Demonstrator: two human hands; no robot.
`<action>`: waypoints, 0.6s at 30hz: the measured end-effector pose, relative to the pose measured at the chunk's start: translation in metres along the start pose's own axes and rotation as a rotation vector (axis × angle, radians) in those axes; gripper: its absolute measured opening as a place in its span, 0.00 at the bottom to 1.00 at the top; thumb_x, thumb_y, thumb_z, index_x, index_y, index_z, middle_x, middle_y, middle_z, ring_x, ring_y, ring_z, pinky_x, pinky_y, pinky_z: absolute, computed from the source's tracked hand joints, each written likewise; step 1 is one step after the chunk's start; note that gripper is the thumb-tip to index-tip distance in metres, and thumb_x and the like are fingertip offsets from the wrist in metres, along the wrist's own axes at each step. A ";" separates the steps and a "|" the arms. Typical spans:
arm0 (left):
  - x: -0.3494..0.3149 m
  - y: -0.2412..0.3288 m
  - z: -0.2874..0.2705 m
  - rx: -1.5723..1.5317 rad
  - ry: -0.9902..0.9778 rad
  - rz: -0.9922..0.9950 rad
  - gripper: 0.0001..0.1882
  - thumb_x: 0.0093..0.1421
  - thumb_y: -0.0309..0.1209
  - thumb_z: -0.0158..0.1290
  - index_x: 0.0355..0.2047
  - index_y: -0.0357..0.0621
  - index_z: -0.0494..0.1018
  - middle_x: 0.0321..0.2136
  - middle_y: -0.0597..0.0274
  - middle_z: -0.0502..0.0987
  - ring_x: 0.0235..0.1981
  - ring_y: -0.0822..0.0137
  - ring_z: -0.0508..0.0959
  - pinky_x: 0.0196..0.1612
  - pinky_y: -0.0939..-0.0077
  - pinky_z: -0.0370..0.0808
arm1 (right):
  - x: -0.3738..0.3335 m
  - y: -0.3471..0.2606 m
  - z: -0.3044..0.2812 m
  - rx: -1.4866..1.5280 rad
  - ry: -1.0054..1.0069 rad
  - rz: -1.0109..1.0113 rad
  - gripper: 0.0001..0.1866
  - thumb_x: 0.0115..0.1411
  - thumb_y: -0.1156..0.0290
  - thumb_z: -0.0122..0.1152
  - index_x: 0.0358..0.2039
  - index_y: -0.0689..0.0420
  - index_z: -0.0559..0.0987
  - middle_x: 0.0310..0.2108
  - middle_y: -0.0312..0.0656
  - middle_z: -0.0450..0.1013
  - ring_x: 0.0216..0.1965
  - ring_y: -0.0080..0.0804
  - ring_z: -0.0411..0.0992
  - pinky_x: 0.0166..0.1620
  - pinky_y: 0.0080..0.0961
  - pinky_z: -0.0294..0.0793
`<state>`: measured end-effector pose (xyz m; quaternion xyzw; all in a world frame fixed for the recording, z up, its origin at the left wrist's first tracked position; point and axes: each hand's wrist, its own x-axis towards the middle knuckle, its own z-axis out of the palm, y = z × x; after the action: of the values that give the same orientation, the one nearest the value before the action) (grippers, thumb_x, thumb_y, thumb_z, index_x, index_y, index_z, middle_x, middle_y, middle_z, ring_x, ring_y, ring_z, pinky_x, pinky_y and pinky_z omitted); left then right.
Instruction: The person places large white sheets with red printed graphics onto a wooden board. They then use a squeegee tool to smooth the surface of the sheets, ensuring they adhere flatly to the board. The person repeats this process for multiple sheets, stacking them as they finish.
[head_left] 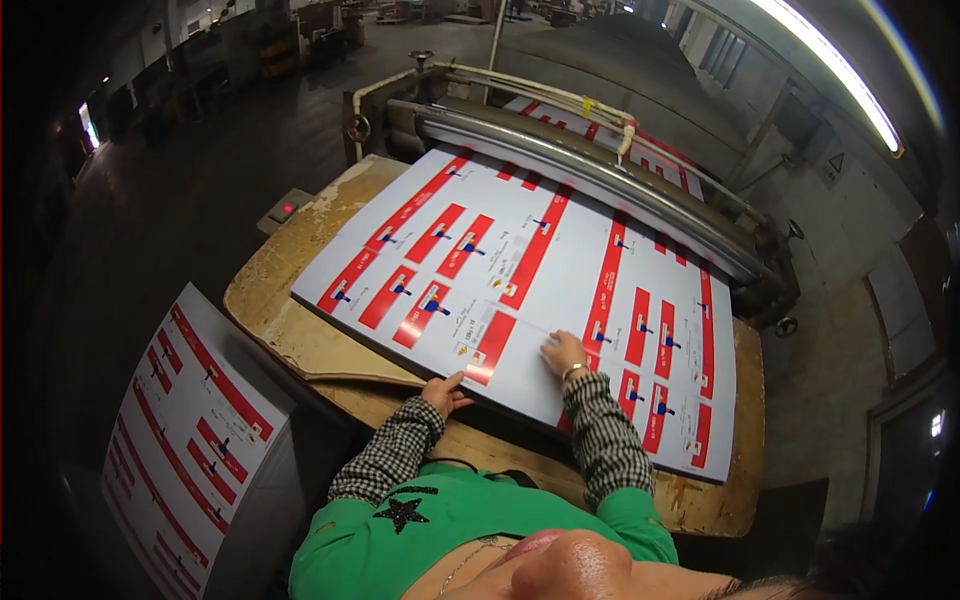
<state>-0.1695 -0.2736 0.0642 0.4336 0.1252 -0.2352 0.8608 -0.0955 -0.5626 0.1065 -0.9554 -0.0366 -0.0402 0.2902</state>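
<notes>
A large white printed sheet [420, 260] with red blocks and small blue marks lies on a worn wooden table, its far end at a metal roller [590, 190]. At its near edge, my left hand [443, 393] grips the sheet, thumb on top and the other fingers at or under the edge. To the right of it, my right hand [563, 352] rests on the sheet's upper face, fingers stretched forward and holding nothing. More of the red-and-white print shows beyond the roller. Whether one sheet or a stack lies under my hands, I cannot tell.
Wooden table [290, 290] with rounded corners extends past the sheet. At lower left, a stack of similar printed sheets [190, 440] stands beside the table. A small box with a red light [288, 208] sits at the table's left edge. Pipes [540, 88] run above the roller.
</notes>
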 end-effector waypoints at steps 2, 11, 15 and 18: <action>0.002 0.003 0.005 0.012 0.006 -0.005 0.23 0.59 0.33 0.52 0.50 0.32 0.62 0.45 0.48 0.71 0.41 0.55 0.75 0.45 0.58 0.75 | -0.009 -0.001 0.012 -0.086 -0.096 -0.170 0.30 0.42 0.56 0.65 0.44 0.61 0.74 0.48 0.54 0.68 0.50 0.50 0.65 0.55 0.39 0.63; 0.005 0.026 0.012 -0.082 -0.075 -0.075 0.09 0.53 0.22 0.53 0.36 0.33 0.73 0.30 0.57 0.78 0.30 0.66 0.79 0.34 0.73 0.79 | -0.045 -0.038 -0.034 -0.169 -0.437 -0.492 0.26 0.43 0.62 0.63 0.42 0.62 0.72 0.46 0.58 0.66 0.50 0.54 0.64 0.56 0.37 0.63; 0.009 0.020 0.015 -0.158 0.086 -0.032 0.07 0.55 0.23 0.51 0.32 0.29 0.73 0.30 0.50 0.78 0.30 0.60 0.79 0.36 0.65 0.80 | -0.043 -0.058 -0.070 0.057 -0.402 -0.241 0.15 0.48 0.69 0.54 0.36 0.62 0.78 0.31 0.52 0.75 0.30 0.44 0.75 0.36 0.33 0.74; 0.014 0.021 0.030 -0.151 0.322 -0.059 0.09 0.56 0.23 0.46 0.32 0.29 0.73 0.29 0.48 0.77 0.28 0.59 0.79 0.36 0.67 0.79 | -0.054 -0.072 -0.090 0.183 -0.049 -0.393 0.08 0.48 0.67 0.52 0.24 0.59 0.72 0.24 0.50 0.71 0.29 0.51 0.71 0.32 0.41 0.69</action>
<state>-0.1466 -0.2910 0.0904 0.3959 0.2913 -0.1778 0.8525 -0.1607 -0.5553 0.2155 -0.9003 -0.2326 -0.0690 0.3614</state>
